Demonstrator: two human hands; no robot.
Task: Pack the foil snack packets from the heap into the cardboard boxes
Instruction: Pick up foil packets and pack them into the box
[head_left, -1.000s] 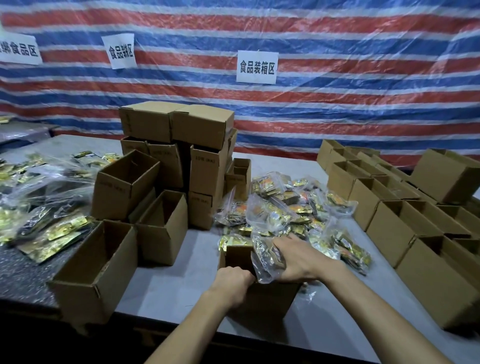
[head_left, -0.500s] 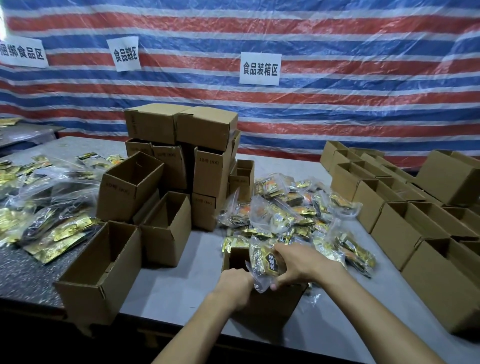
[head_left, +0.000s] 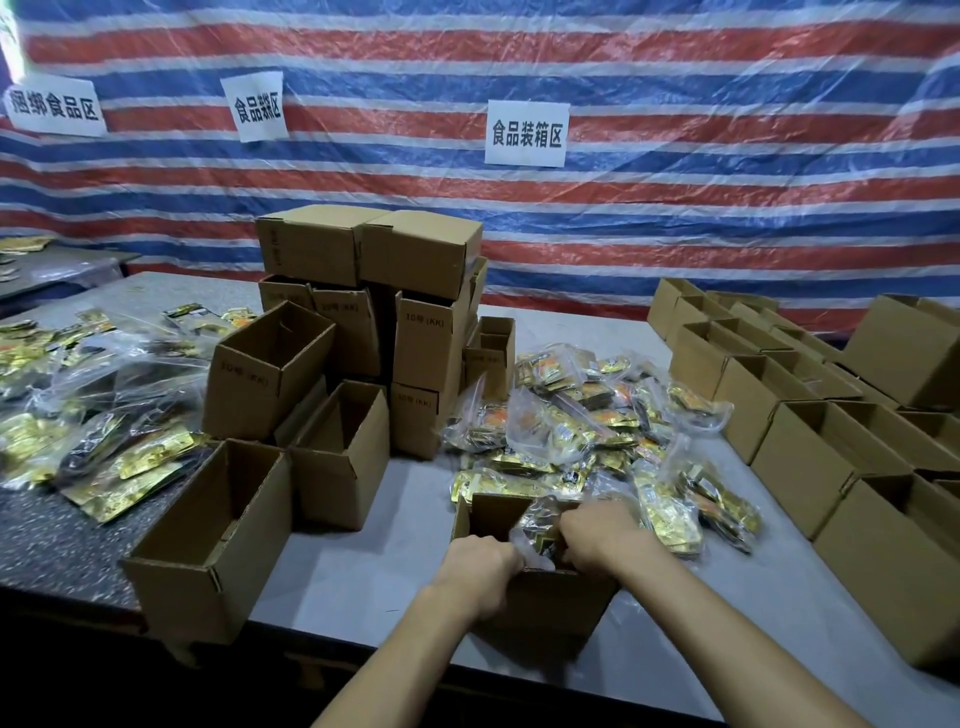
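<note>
Both of your hands are working at the mouth of the small open brown cardboard box (head_left: 540, 597) at the table's near edge. Your right hand (head_left: 597, 540) is curled tight around a clear plastic bag of gold foil snack packets (head_left: 537, 525), pushing it down into the box, with the fingers buried in the opening. Your left hand (head_left: 480, 566) is clenched over the near rim of the same box, knuckles up, right against the bag's crinkled plastic.

Just beyond your grip, touching the far wall of the box, lies the heap of bagged gold foil packets (head_left: 597, 415), spilling out to the right of your right hand as well. Left of your grip stand three empty open cardboard boxes (head_left: 228, 530), mouths up, one behind another. Behind those rises a stack of closed brown cartons (head_left: 410, 291), some printed with small black lettering. Far left of your hands, a second spread of gold packets in clear plastic (head_left: 104, 431) covers the dark speckled part of the grey table (head_left: 363, 571). Off to the right of your grip, rows of open cardboard boxes (head_left: 810, 441) line the table edge. Beyond everything hangs a red, white and blue striped tarpaulin (head_left: 675, 218) with three white paper signs (head_left: 527, 133) in black Chinese characters.
</note>
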